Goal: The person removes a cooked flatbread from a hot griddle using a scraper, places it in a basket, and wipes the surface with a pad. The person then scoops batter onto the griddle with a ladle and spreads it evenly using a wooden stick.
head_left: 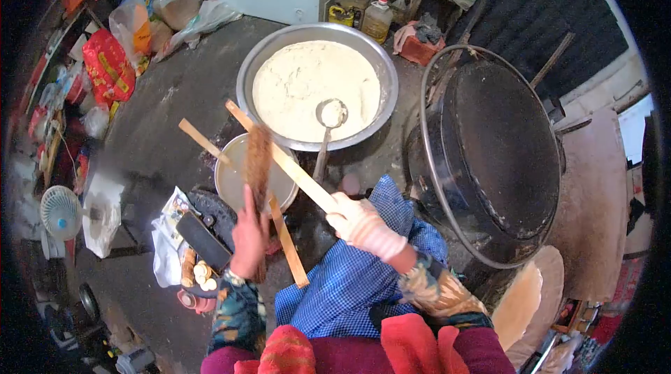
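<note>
My left hand (249, 238) is closed around a long brown, fibrous brush (258, 157), somewhat blurred, over a pot of cloudy liquid (233, 189). In a pale glove, my right hand (360, 224) grips the end of a flat wooden stick (302, 180). That stick slants up and left past the brush, toward the large metal basin (246, 87). Another wooden strip (288, 245) appears to lie across the pot, partly hidden by the brush. The basin holds thick cream-coloured batter (307, 77), and a ladle (323, 154) rests in it with some batter in its bowl.
A big round black griddle (507, 143) with a metal ring stands to the right. Below it lies a round tray with a thin pale sheet (521, 304). At left are a phone-like black object (203, 240), cut pale pieces (203, 272) and a small fan (61, 212).
</note>
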A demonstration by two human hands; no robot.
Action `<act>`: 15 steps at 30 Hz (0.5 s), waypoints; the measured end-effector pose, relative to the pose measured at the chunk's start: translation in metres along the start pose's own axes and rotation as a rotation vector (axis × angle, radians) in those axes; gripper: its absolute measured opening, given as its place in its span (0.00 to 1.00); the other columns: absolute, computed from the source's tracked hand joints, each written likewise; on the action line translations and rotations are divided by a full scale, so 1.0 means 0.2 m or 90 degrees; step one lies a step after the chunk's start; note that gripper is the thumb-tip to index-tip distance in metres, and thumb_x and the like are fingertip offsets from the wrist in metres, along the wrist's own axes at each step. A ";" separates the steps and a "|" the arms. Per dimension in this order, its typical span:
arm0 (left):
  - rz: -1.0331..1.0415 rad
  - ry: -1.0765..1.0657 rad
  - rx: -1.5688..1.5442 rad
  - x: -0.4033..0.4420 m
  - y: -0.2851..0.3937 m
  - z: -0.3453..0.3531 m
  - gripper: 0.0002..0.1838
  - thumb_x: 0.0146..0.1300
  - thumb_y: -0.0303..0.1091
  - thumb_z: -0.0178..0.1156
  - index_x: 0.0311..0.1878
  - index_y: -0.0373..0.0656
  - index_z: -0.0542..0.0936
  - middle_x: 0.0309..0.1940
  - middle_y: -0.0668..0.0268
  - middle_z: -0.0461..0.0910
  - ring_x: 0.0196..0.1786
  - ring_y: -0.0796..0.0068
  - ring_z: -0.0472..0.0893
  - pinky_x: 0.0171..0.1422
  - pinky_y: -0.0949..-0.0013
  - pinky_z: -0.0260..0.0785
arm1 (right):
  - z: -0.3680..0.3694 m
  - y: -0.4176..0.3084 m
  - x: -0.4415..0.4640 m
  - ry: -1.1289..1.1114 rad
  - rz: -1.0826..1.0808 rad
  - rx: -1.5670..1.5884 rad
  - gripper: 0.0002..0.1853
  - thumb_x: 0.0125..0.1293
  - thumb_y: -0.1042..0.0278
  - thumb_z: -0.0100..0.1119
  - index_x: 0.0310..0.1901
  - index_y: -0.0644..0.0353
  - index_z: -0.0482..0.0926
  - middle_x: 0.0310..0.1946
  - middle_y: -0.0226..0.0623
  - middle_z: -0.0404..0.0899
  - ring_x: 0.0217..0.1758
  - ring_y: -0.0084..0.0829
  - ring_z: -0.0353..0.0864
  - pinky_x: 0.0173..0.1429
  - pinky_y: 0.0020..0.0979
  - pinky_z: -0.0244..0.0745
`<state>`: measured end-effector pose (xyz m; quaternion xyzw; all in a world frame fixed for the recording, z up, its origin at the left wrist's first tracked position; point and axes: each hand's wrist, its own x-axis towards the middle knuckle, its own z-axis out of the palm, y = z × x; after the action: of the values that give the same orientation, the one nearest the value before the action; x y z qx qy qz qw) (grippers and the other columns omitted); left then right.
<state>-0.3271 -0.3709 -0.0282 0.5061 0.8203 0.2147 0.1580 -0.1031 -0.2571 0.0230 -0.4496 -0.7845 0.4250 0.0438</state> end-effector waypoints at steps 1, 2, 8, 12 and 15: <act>0.017 0.050 0.035 0.04 -0.06 0.01 0.43 0.63 0.33 0.57 0.76 0.50 0.44 0.44 0.44 0.73 0.37 0.40 0.78 0.38 0.47 0.73 | -0.02 0.00 -0.04 -0.031 0.040 -0.021 0.11 0.65 0.59 0.51 0.44 0.54 0.71 0.32 0.52 0.81 0.37 0.53 0.81 0.44 0.50 0.75; 0.001 0.041 0.027 0.06 -0.06 -0.03 0.42 0.63 0.32 0.57 0.76 0.49 0.45 0.47 0.43 0.72 0.39 0.39 0.78 0.39 0.47 0.72 | -0.01 0.03 -0.04 0.021 0.003 -0.038 0.12 0.65 0.59 0.51 0.46 0.54 0.71 0.33 0.52 0.81 0.36 0.53 0.81 0.44 0.50 0.76; 0.221 -0.148 0.147 -0.16 0.17 -0.12 0.38 0.62 0.31 0.56 0.75 0.53 0.53 0.54 0.41 0.68 0.39 0.37 0.79 0.38 0.48 0.75 | 0.02 -0.09 0.09 0.266 -0.037 -0.263 0.14 0.65 0.58 0.51 0.30 0.59 0.80 0.33 0.46 0.80 0.37 0.41 0.82 0.36 0.44 0.79; 0.099 -0.008 0.141 0.05 0.00 0.02 0.44 0.61 0.29 0.57 0.77 0.60 0.47 0.54 0.40 0.70 0.36 0.36 0.78 0.37 0.48 0.72 | -0.04 -0.02 -0.12 0.174 0.103 -0.085 0.17 0.67 0.55 0.50 0.44 0.62 0.74 0.39 0.46 0.80 0.43 0.46 0.82 0.43 0.45 0.78; 0.244 0.212 0.125 0.42 -0.27 0.19 0.42 0.63 0.27 0.54 0.77 0.51 0.45 0.58 0.37 0.69 0.36 0.41 0.79 0.38 0.48 0.71 | -0.03 0.19 -0.38 0.321 0.118 -0.012 0.17 0.67 0.52 0.53 0.43 0.61 0.71 0.38 0.50 0.79 0.43 0.49 0.81 0.48 0.47 0.75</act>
<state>-0.3872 -0.3105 -0.0922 0.6227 0.7410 0.2406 -0.0722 -0.0292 -0.3010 0.0233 -0.6115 -0.7082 0.2944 0.1948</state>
